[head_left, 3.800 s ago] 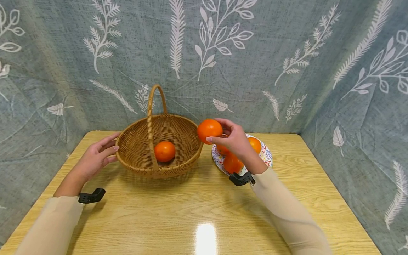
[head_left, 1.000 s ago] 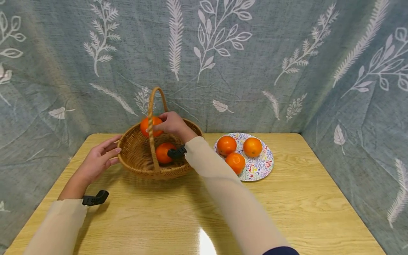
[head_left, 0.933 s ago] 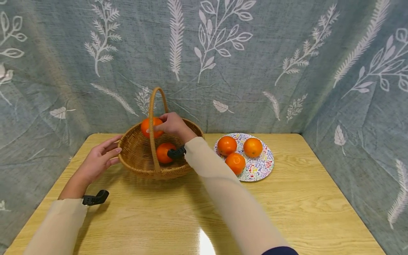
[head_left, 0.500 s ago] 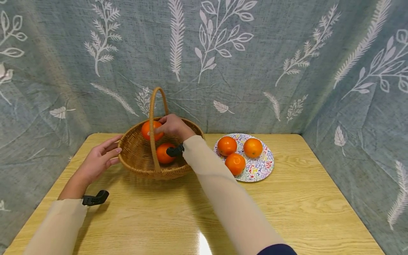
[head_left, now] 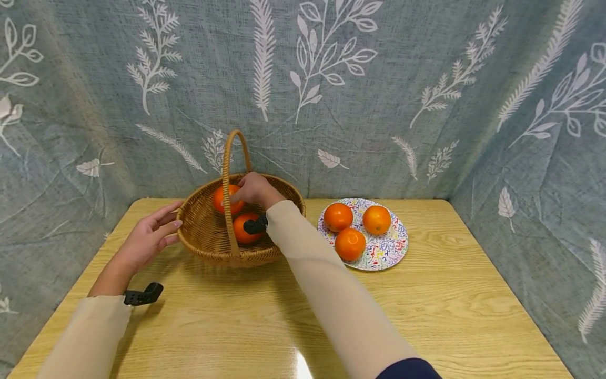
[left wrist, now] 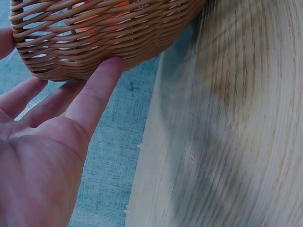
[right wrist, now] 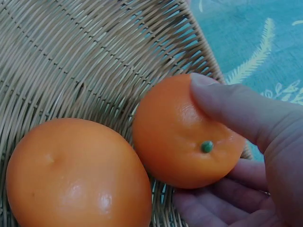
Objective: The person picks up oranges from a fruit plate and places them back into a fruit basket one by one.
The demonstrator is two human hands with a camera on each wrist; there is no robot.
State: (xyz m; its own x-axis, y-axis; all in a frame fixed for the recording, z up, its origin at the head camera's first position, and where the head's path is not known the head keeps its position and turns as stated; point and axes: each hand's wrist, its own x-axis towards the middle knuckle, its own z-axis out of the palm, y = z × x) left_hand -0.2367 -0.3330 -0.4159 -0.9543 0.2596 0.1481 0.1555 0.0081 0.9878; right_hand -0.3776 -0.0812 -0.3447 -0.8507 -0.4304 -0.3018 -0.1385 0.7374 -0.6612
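The right hand (head_left: 255, 188) grips a glossy round orange fruit with a small green stem spot (right wrist: 175, 137), thumb over the upper side and fingers curled beneath. The left hand (head_left: 147, 237) lies with its fingers extended against the outer left side of a brown woven wicker basket (head_left: 201, 231), touching it rather than wrapping round it.

The gripped fruit is inside the basket, behind the near leg of the arched handle (head_left: 226, 173) as seen from the head. Whether it bears on the basket floor cannot be determined. A second round orange fruit (head_left: 242, 231) lies inside, nearer the person and close against the first.

Recommended practice for setting down: lower the fruit until the weave carries its weight, then spread thumb and fingers evenly. Releasing early could let it roll into its neighbour. Withdraw the wrist clear of the handle. Apply only light steadying pressure with the left hand, since a hard push would probably shift the basket.

To the right, a white round plate with a multicoloured pattern (head_left: 388, 252) carries three orange fruits (head_left: 350, 244). Basket and plate stand on a light wood-grain desk (head_left: 213, 321), before a blue-grey cloth with white leaf motifs (head_left: 350, 152).
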